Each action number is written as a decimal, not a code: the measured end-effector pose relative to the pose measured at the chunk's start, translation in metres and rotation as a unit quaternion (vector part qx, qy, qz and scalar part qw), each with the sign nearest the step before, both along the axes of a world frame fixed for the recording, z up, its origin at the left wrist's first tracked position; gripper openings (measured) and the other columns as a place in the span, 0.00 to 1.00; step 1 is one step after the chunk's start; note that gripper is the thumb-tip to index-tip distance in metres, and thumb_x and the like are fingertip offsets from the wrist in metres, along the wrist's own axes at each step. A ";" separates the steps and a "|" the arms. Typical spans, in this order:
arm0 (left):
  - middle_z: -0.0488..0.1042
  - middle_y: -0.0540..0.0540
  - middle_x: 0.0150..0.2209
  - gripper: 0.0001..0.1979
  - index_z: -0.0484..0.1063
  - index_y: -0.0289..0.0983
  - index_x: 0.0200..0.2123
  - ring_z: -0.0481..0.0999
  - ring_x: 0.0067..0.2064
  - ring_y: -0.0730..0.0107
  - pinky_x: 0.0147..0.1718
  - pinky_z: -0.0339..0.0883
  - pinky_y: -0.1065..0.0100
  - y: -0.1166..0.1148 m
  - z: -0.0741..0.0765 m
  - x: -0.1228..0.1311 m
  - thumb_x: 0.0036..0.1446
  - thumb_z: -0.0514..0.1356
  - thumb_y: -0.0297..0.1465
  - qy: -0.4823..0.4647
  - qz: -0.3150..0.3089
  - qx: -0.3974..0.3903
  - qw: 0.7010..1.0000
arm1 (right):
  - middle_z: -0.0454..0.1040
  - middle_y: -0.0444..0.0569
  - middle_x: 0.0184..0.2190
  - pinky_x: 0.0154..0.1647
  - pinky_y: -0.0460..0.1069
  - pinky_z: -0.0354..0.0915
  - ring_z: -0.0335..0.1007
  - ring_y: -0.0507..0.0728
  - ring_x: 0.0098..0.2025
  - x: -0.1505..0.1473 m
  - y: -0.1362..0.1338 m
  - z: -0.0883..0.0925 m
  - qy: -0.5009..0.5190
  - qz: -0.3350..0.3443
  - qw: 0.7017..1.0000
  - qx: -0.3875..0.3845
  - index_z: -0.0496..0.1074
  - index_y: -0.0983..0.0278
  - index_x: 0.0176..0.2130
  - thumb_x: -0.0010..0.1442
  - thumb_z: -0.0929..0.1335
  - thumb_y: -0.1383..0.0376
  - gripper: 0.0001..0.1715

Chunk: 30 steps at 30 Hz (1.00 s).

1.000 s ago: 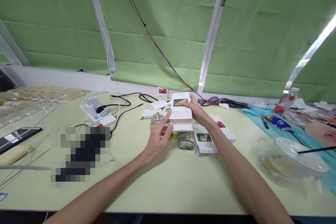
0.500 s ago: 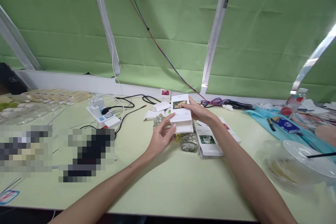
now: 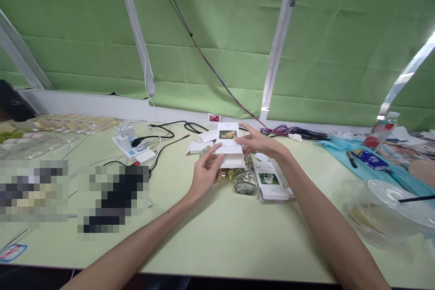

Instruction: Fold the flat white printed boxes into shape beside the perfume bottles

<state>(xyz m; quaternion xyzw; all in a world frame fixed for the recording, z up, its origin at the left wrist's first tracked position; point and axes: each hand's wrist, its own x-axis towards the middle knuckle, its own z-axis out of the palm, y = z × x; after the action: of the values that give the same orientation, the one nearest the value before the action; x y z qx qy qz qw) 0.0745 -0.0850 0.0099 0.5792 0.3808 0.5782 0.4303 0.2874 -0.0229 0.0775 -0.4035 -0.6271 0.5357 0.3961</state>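
A white cardboard box [image 3: 229,148] with a yellow-flower picture is held up between my two hands, its near end open with a flap sticking out. My left hand [image 3: 206,168] grips its lower left side, thumb near the flap. On the right edge, my right hand [image 3: 262,143] has fingers curled at the side and on the printed front. Below and behind the box lie several clear glass bottles [image 3: 245,184] with gold-coloured caps, partly hidden. Another white box [image 3: 270,180], with a white-flower picture, lies right of the bottles.
A power strip [image 3: 129,147] with plugs and cables stands to the left. White paper pieces [image 3: 200,146] lie behind the bottles. A lidded clear plastic cup [image 3: 384,213] with a black straw, a marker [image 3: 352,159] and a plastic bottle [image 3: 383,132] are at right.
The held box has shifted slightly left, with my left hand still on it. My right hand's fingers have slid a little along its right side.
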 end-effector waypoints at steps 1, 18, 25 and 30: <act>0.72 0.51 0.27 0.35 0.71 0.37 0.63 0.63 0.17 0.80 0.14 0.56 0.74 0.001 0.000 0.000 0.58 0.66 0.50 -0.007 0.010 -0.004 1.000 | 0.82 0.47 0.34 0.25 0.49 0.76 0.77 0.55 0.25 0.001 -0.001 0.002 0.008 0.007 1.000 -0.003 0.59 0.58 0.72 0.53 0.81 0.61 0.55; 0.64 0.55 0.18 0.37 0.74 0.33 0.62 0.61 0.17 0.77 0.16 0.57 0.73 0.000 0.001 0.001 0.57 0.67 0.51 -0.010 0.025 0.003 1.000 | 0.79 0.51 0.47 0.42 0.50 0.76 0.79 0.53 0.35 0.009 -0.012 0.023 -0.143 0.092 0.985 0.011 0.50 0.53 0.75 0.62 0.76 0.52 0.53; 0.62 0.56 0.16 0.36 0.75 0.33 0.62 0.60 0.16 0.76 0.15 0.56 0.72 0.002 0.000 0.000 0.58 0.66 0.52 -0.008 0.024 0.016 1.000 | 0.76 0.56 0.55 0.54 0.57 0.75 0.80 0.57 0.41 0.012 -0.013 0.024 -0.162 0.104 0.981 0.017 0.50 0.52 0.75 0.60 0.77 0.50 0.56; 0.64 0.55 0.17 0.35 0.76 0.34 0.61 0.61 0.16 0.76 0.15 0.57 0.72 0.003 -0.001 0.001 0.58 0.65 0.52 -0.010 0.030 0.026 0.999 | 0.64 0.57 0.68 0.61 0.60 0.70 0.70 0.66 0.62 0.013 -0.021 0.029 -0.168 0.136 0.976 0.033 0.47 0.51 0.76 0.54 0.80 0.55 0.64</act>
<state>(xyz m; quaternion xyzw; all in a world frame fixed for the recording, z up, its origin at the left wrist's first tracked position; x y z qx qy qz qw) 0.0753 -0.0821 0.0085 0.5722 0.3787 0.6067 0.4014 0.3001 -0.0440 0.1067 -0.3852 -0.7511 0.4884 0.2212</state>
